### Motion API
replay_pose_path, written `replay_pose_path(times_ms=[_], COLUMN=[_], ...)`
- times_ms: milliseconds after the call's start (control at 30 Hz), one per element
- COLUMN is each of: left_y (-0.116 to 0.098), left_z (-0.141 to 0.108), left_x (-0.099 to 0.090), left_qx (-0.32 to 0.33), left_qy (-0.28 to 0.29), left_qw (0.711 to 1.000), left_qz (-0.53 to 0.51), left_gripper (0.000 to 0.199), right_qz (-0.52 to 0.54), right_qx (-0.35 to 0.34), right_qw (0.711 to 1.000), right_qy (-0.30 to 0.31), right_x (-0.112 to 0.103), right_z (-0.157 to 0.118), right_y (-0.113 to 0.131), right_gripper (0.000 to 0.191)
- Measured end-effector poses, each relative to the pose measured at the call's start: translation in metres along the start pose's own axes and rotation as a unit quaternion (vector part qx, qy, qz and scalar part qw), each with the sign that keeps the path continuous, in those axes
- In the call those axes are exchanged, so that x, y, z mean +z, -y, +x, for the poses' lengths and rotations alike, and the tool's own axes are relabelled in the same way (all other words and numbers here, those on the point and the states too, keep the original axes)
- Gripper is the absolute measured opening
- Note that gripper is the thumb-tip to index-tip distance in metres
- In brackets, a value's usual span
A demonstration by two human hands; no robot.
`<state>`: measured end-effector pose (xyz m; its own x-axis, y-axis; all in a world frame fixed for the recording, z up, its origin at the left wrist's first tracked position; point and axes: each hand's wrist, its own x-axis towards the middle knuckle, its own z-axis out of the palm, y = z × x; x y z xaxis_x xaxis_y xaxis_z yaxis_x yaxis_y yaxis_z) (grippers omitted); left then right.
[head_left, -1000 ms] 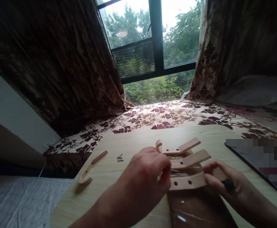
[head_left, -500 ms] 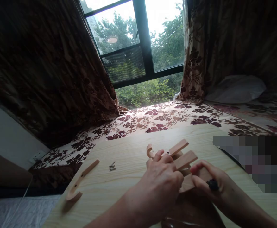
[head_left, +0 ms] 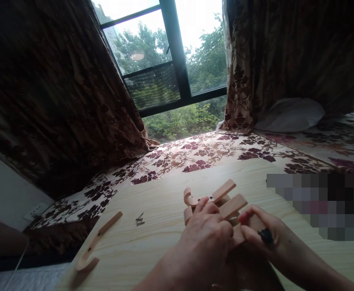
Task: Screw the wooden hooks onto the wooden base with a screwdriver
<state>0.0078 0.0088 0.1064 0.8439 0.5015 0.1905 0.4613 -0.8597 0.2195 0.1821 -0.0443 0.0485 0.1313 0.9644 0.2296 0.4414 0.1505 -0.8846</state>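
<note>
Curved wooden hook pieces [head_left: 233,205] lie side by side at the middle right of the pale wooden board. My left hand [head_left: 205,232] lies over them, its fingers bent around the wood. To its right, my right hand [head_left: 260,228] has thumb and forefinger closed at the end of a wooden piece, with a small black object [head_left: 266,236] against the palm. A separate wooden hook [head_left: 99,234] with two dark holes rests at the board's left. Several small screws [head_left: 139,220] lie between that hook and my left hand. My palms hide part of the wood.
The pale board [head_left: 155,198] stands before a flower-patterned cloth [head_left: 195,151]. Dark patterned curtains [head_left: 58,93] flank a window [head_left: 179,52]. A white bag-like item [head_left: 292,115] lies at the back right; the right edge is pixelated.
The view has shifted, so the board's items appear slightly further left. My left hand sits a little lower on the wooden pieces, showing more of the far hook. My right hand keeps its grip.
</note>
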Motion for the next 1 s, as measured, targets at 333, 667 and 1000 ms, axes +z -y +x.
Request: replay_pose_path(times_ms=[333, 667, 1000], left_y=[-0.004, -0.005, 0.011], left_z=[0.005, 0.006, 0.012], left_x=[-0.011, -0.011, 0.008], left_qx=[-0.044, -0.055, -0.034], left_qy=[0.077, 0.077, 0.100], left_qw=[0.996, 0.995, 0.994], left_qz=[-0.029, -0.016, 0.039], left_gripper=[0.017, 0.017, 0.017], right_qz=[0.013, 0.026, 0.050], right_qx=[0.011, 0.016, 0.019], right_qw=[1.000, 1.000, 0.997], right_qy=[0.002, -0.004, 0.062], right_x=[0.001, 0.002, 0.007], right_z=[-0.002, -0.003, 0.006], right_y=[-0.003, -0.007, -0.025], right_gripper=[0.009, 0.010, 0.013])
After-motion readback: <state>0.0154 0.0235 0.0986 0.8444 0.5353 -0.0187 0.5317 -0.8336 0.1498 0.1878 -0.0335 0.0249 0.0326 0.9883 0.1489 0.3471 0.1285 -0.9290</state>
